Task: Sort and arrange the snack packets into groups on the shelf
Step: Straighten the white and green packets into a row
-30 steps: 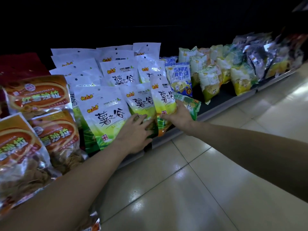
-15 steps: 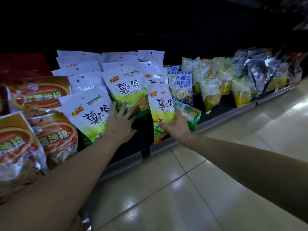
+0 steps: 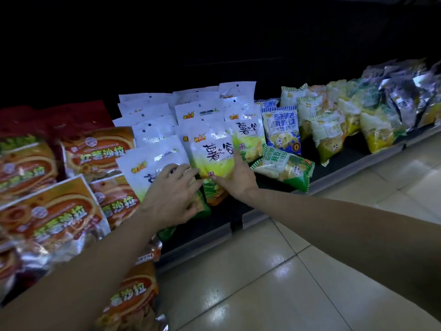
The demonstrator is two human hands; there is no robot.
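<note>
holding the middle white-and-green packet (image 3: 210, 151) upright at the front of the shelf (image 3: 262, 217), the right hand (image 3: 236, 180) pinches its lower right part, thumb across the printed face and forefinger up along the edge; the other fingers are hidden behind it. just left of that packet the left hand (image 3: 171, 194) lies with fingers spread and straight on a second white-and-green packet (image 3: 148, 168), gripping nothing.

behind and to either side of the held packet stand more of the same kind, the stacked white-and-green packets (image 3: 198, 111), in three overlapping rows. there are about a dozen in all, but they cover one another too much for an exact count. the clear ones read "薯之谷" in black brush letters. further left of it are at least five orange packets (image 3: 95, 151) marked "红薯沙拉" and "hongshushala", with dark red bags (image 3: 71, 115) behind them. just right of it stand two blue striped packets (image 3: 281, 130), the nearer reading "我吃过", and one green striped packet (image 3: 284, 168) lies flat in front of them. well to its right run yellow-and-white bags (image 3: 377, 130), then silvery bags (image 3: 403, 99), too blurred to count or read.

the shelf is low and dark with a pale metal lip. below the held packet spreads a glossy beige tiled floor (image 3: 262, 283). the room is dim, black above the packets.
</note>
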